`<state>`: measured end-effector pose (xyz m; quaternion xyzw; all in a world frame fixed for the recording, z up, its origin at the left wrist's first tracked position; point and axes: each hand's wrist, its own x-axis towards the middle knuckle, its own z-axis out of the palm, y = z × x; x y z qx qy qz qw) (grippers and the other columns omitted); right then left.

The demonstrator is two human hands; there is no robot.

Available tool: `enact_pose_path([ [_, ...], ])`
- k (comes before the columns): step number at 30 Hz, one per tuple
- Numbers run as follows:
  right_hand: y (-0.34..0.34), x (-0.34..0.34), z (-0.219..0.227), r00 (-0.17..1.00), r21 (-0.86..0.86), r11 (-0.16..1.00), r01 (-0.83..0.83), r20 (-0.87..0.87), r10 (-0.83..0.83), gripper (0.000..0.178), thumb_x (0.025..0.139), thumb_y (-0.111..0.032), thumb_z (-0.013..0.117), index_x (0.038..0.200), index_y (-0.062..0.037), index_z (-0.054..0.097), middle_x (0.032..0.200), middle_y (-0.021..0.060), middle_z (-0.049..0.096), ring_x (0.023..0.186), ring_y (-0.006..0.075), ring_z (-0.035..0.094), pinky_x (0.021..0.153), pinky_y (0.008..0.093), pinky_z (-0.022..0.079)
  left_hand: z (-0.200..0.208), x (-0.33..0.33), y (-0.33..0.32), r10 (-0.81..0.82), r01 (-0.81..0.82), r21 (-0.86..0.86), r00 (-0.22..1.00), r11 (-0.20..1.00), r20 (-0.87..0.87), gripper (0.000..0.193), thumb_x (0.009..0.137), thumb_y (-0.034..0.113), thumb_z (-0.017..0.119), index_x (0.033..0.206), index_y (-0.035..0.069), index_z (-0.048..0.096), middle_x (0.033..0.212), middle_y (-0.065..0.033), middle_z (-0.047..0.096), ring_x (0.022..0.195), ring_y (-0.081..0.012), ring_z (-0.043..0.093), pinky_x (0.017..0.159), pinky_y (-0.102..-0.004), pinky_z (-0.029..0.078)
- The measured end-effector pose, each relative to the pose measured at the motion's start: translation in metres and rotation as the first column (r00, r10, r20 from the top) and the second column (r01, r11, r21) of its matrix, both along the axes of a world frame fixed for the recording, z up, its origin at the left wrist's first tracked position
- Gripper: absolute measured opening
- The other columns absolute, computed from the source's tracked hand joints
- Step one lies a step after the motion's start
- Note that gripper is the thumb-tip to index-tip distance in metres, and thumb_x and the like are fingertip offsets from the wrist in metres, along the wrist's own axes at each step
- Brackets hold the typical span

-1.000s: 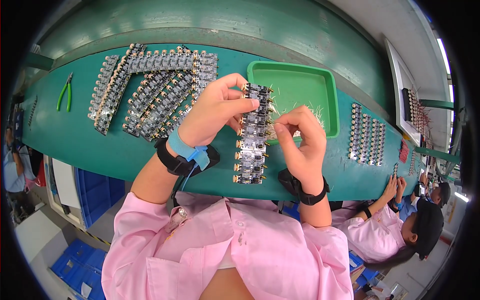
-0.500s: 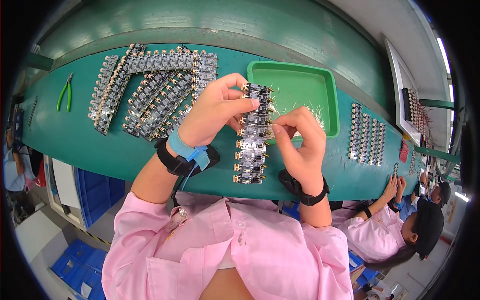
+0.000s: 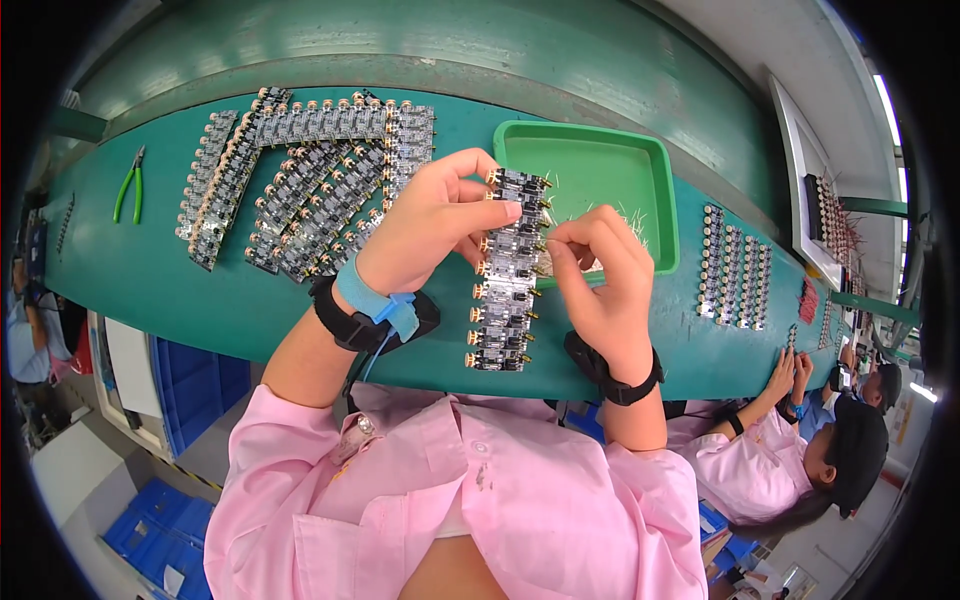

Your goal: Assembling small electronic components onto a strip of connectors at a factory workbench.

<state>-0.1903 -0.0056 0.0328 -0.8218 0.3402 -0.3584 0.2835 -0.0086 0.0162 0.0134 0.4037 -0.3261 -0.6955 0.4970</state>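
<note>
My left hand (image 3: 432,212) grips a long strip of joined circuit boards (image 3: 508,290) near its upper end, thumb on the face and fingers behind. The strip hangs roughly upright above the bench, with round copper-coloured parts along its left edge and brass-coloured pins along its right. At that right edge, my right hand (image 3: 603,275) is closed, thumb and forefinger pinched beside a pin in the upper half. Whatever lies between those fingertips is too small to make out. Behind the right hand sits a shallow green tray (image 3: 660,200) holding thin whitish pieces.
Several similar board strips (image 3: 320,125) lie overlapping at left on the green bench (image 3: 420,345). Green-handled cutters (image 3: 128,187) lie farther left. More strips (image 3: 735,275) stand in a row at right, near a co-worker in pink (image 3: 760,465). Blue bins (image 3: 165,525) are at lower left.
My right hand has moved slightly up along the strip's pin edge, still pinched. The strip has shifted very slightly; my left hand keeps its grip.
</note>
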Motion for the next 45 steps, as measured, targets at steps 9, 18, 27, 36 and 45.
enact_pose_path([
  [9,-0.0053,-0.0051,-0.0019,0.998,-0.105,0.994,-0.025,-0.056,0.019,0.013,0.069,0.009,0.059,0.079,0.0002,0.058,0.069,0.0041,0.051,0.058,0.011,0.048,0.051,0.0221,0.037,0.0,-0.0014,0.0,0.021,-0.02,-0.013,1.0,1.0,0.009,0.014,0.081,0.011,0.061,0.089,0.007,0.051,0.069,-0.0008,0.059,0.051,-0.0048,0.053,0.042,-0.0176,0.043],
  [18,0.0019,-0.0088,-0.0009,0.998,0.165,0.985,0.052,0.013,-0.055,0.012,0.071,0.006,0.06,0.081,0.0015,0.058,0.072,0.0033,0.052,0.06,0.0083,0.048,0.054,0.021,0.038,0.0009,-0.0016,0.0001,0.048,-0.048,-0.012,0.999,0.999,-0.003,0.015,0.08,0.011,0.062,0.088,0.007,0.05,0.067,0.0001,0.057,0.051,-0.0051,0.053,0.043,-0.0184,0.043],
  [27,-0.0006,-0.0073,-0.0033,0.997,0.303,0.952,0.047,0.052,-0.065,0.005,0.077,0.005,0.057,0.082,0.0027,0.057,0.074,0.0028,0.052,0.065,0.0076,0.049,0.06,0.0197,0.04,0.001,-0.002,0.0004,0.008,-0.007,-0.024,0.999,1.0,0.039,0.016,0.08,0.012,0.062,0.088,0.007,0.049,0.067,0.0006,0.056,0.05,-0.0044,0.051,0.042,-0.018,0.043],
  [36,-0.0034,-0.0071,-0.003,0.989,0.489,0.872,0.008,0.126,-0.079,0.003,0.08,0.003,0.056,0.083,0.0032,0.058,0.076,0.0012,0.052,0.068,0.0067,0.049,0.06,0.0188,0.039,0.0013,-0.0016,0.0013,-0.056,0.059,-0.034,0.995,0.998,0.082,0.015,0.079,0.009,0.061,0.09,0.008,0.051,0.079,-0.0004,0.062,0.062,-0.0017,0.054,0.043,-0.0146,0.041],
  [45,-0.0023,-0.0046,0.0018,0.945,0.762,0.643,-0.079,0.262,-0.194,0.009,0.083,-0.005,0.055,0.086,0.0015,0.06,0.071,0.0015,0.055,0.064,0.0076,0.049,0.058,0.0201,0.038,0.0021,-0.0026,0.0018,-0.03,0.033,-0.043,0.997,0.998,0.077,0.016,0.079,0.009,0.061,0.091,0.007,0.05,0.079,-0.0003,0.062,0.063,-0.0017,0.054,0.044,-0.0149,0.042],
])
